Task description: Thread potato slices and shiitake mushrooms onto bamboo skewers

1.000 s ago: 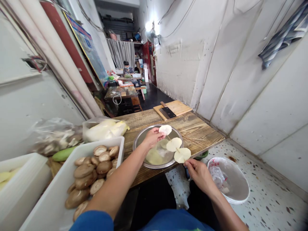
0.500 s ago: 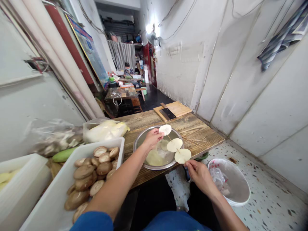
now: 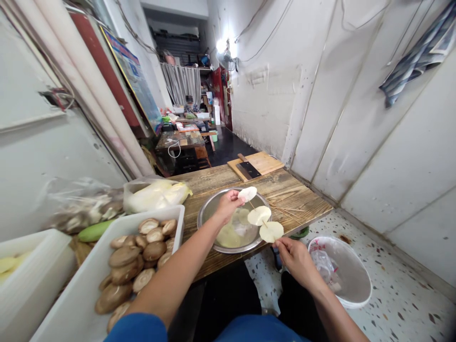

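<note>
Three thin, pale slices, potato by their look, are threaded on one bamboo skewer (image 3: 252,205) above a steel basin (image 3: 211,205). My left hand (image 3: 228,208) pinches the far slice (image 3: 248,194) by its edge. Farther along the skewer are the middle slice (image 3: 259,215) and the near slice (image 3: 271,232). Just below the near slice, my right hand (image 3: 296,257) grips the skewer's lower end, mostly hidden by the fingers. More pale slices (image 3: 230,234) lie in the basin, seemingly in liquid.
Loose skewers (image 3: 288,209) lie right of the basin. Behind are a cutting board (image 3: 268,162) and a cleaver (image 3: 249,169). At left stands a white tub (image 3: 180,223) of shiitake mushrooms (image 3: 124,256); a waste bucket (image 3: 356,270) stands on the floor at right. A person (image 3: 190,105) sits far back.
The far slice has tilted flatter and shifted slightly right and down, with my left hand moving along. My right hand keeps its hold on the skewer, almost still.
</note>
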Action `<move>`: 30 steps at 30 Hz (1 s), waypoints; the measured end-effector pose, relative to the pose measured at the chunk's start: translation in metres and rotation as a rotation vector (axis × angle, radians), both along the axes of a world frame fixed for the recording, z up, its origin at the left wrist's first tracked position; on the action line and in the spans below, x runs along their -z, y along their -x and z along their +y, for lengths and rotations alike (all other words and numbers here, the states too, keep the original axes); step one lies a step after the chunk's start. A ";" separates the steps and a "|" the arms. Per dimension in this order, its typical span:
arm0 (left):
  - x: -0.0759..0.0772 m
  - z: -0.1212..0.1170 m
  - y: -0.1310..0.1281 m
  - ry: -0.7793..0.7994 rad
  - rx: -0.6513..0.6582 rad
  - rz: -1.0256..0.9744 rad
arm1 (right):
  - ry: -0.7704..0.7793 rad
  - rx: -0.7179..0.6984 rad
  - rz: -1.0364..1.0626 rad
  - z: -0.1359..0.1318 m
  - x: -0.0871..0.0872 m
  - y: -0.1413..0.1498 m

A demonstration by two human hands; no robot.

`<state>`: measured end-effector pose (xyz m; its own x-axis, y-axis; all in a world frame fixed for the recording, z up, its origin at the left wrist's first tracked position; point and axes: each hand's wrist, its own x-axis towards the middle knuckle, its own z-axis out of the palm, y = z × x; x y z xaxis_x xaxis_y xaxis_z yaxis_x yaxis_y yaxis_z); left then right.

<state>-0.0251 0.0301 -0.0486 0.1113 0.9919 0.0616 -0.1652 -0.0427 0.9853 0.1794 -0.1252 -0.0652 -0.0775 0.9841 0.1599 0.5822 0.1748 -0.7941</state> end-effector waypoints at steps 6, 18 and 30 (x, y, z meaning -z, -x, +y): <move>0.001 -0.003 -0.004 0.008 0.045 0.018 | -0.071 0.034 -0.043 0.006 -0.002 0.006; -0.006 -0.010 -0.011 0.211 -0.104 0.000 | -0.165 0.022 -0.109 0.008 0.012 0.011; -0.009 -0.003 -0.003 0.547 -0.059 -0.295 | -0.191 -0.001 0.078 0.009 0.020 0.013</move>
